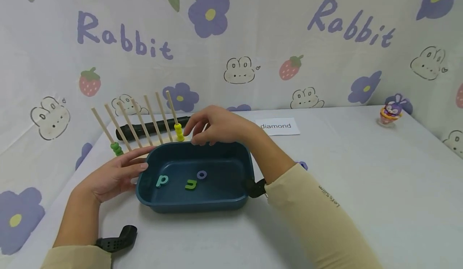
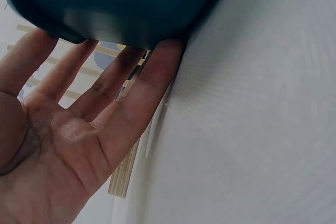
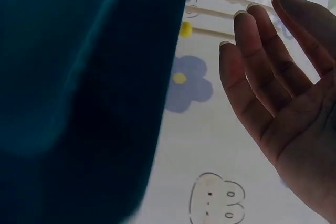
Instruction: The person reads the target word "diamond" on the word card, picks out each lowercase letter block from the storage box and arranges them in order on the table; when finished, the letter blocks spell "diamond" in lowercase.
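A dark blue plastic bin (image 1: 202, 207) stands on the table, with a teal letter (image 1: 162, 181) like a p, a green letter (image 1: 191, 185) and a purple letter o (image 1: 201, 175) lying inside. My left hand (image 1: 117, 172) touches the bin's left end; in the left wrist view its fingers (image 2: 139, 95) reach fairly straight against the bin's side. Above the far rim is my right hand (image 1: 222, 126), fingers loosely bent and nothing held. The right wrist view shows that hand's fingers (image 3: 252, 59) apart from the bin.
Behind the bin rise several wooden rods (image 1: 152, 120), with green beads (image 1: 116, 148) on the leftmost and yellow beads (image 1: 179, 132) on the rightmost. A black tube (image 1: 124, 133) lies behind them. Farther right are a "diamond" card (image 1: 280, 126), a partly hidden purple piece (image 1: 303, 165) and a rabbit figurine (image 1: 392, 110).
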A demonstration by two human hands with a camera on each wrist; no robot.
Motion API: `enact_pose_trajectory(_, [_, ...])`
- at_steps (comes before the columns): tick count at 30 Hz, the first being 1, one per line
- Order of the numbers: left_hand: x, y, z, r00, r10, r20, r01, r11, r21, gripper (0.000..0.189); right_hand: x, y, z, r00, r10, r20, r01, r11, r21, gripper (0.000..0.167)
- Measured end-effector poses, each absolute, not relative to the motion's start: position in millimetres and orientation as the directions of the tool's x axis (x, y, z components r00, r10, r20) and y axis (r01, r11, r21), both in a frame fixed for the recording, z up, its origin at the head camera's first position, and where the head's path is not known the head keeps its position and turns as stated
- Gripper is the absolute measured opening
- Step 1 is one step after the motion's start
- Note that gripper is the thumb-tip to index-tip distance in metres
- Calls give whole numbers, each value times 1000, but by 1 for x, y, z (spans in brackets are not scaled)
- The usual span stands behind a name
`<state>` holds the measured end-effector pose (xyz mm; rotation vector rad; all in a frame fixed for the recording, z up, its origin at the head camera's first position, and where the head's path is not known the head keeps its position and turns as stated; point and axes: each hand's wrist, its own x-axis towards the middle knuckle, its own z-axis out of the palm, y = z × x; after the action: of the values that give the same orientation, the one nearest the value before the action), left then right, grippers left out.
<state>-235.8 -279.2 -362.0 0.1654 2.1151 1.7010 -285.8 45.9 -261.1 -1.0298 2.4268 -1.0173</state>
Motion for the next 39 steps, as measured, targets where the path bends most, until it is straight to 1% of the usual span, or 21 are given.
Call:
enact_pose_trajectory(3, [-235,-279,-362,-906,346,-243,-164,243,956,61,-289,40,-265,-692,-722,-14,-479,474,-739,23])
enact_pose_trajectory(7, [-235,-279,-362,-907,346,-239,-160,240,957,61,-293,35,-268,-692,-721,-32,-470,484,-739,23])
enact_pose_trajectory(11, [-234,-279,-361,-903,354,-242,-165,235,958,61,-298,32,-272,-676,-726,-125,-430,527,-733,26])
enact_pose_trajectory(14, [-234,-279,-361,-901,361,-240,-162,233,959,62,-301,30,-277,-641,-734,-224,-404,572,-714,29])
enact_pose_trajectory(19, [-233,-278,-359,-900,362,-241,-165,228,960,62,-302,25,-284,-589,-714,-378,-404,666,-627,36])
enact_pose_trajectory(25, [-232,-279,-360,-904,358,-235,-164,217,962,61,-300,19,-291,-580,-620,-529,-399,782,-479,43])
enact_pose_trajectory(29, [-232,-279,-359,-905,355,-234,-165,213,963,60,-299,16,-297,-592,-567,-573,-384,824,-418,39])
enact_pose_trajectory(33, [-231,-280,-359,-905,357,-230,-160,216,963,61,-298,10,-303,-598,-547,-586,-397,837,-377,32])
enact_pose_trajectory(39, [-232,-279,-361,-900,366,-236,-165,215,963,61,-295,3,-312,-591,-557,-583,-413,830,-375,25])
